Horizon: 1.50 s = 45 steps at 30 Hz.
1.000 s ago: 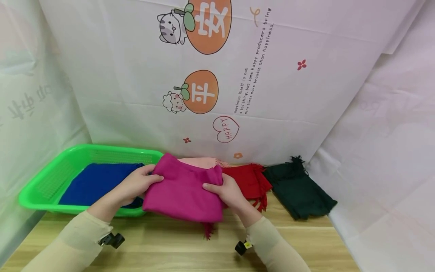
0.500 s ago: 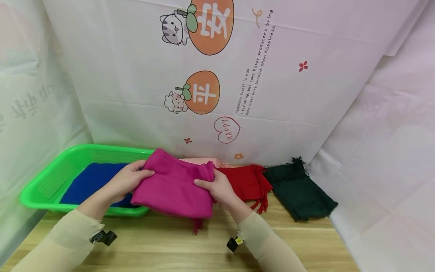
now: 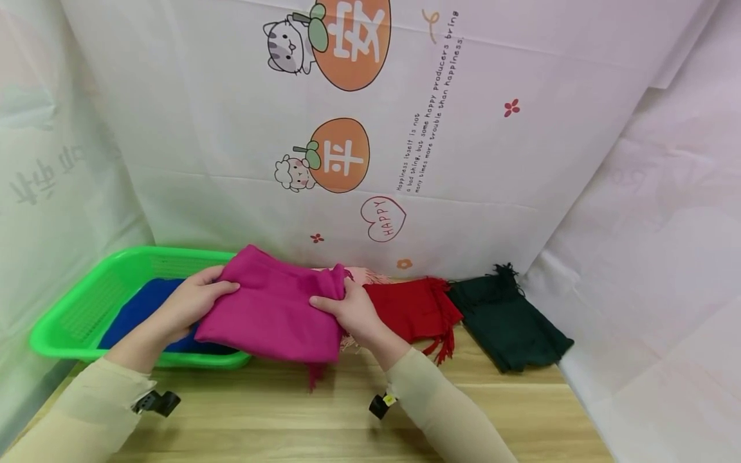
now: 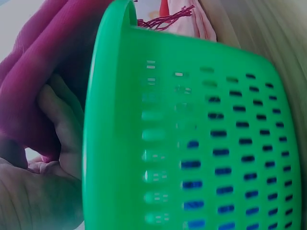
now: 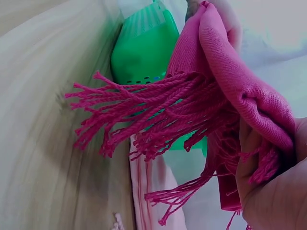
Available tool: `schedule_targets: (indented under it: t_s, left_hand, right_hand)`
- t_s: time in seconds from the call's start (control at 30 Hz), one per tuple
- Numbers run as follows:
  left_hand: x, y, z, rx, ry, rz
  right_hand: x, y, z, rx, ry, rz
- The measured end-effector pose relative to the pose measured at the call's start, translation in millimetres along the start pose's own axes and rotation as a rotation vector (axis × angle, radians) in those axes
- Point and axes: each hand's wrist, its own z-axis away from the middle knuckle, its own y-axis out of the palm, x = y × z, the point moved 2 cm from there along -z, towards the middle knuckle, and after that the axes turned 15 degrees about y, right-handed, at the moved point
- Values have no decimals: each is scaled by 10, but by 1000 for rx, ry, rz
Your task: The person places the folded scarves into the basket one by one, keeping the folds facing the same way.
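A folded magenta scarf (image 3: 272, 308) hangs between both hands, partly over the right end of a green basket (image 3: 69, 302). My left hand (image 3: 188, 302) grips its left edge above the basket, thumb on top. My right hand (image 3: 344, 308) grips its right edge. In the left wrist view the fingers (image 4: 60, 124) curl under the magenta scarf (image 4: 33, 72) beside the green basket (image 4: 192, 143). In the right wrist view the magenta scarf (image 5: 225, 72) drops its fringe (image 5: 144, 115) beside the hand. A folded blue scarf (image 3: 136, 308) lies inside the basket.
On the wooden table (image 3: 289, 411) lie a pink scarf (image 3: 365, 276), a red scarf (image 3: 411, 308) and a dark green scarf (image 3: 509, 328), in a row to the right. White printed sheeting (image 3: 463, 161) closes the back and both sides.
Both hands have carried the magenta scarf leftward, so more of it now hangs over the green basket. More of the red scarf shows.
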Motion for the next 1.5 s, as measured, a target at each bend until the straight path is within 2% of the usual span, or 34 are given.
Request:
schedule_targets:
  t_s: [0.17,0.37,0.7,1.07,1.5]
  left_hand:
    - [22,-113,17,-22,11,1]
    - [114,-248,30,-39,6,8]
    - [224,-451,53,-58,10,-22]
    - [207,-631,118,-59,8,-55]
    - [300,-901,196,-51,-10,-86]
  right_hand:
    - [90,110,-19,12,2,-18]
    - [154,236,-44,16,25,9]
    - [243,422,-82,74,16,-8]
    - [357,617,-129,45,10,36]
    - [449,893,-224,13,11,69]
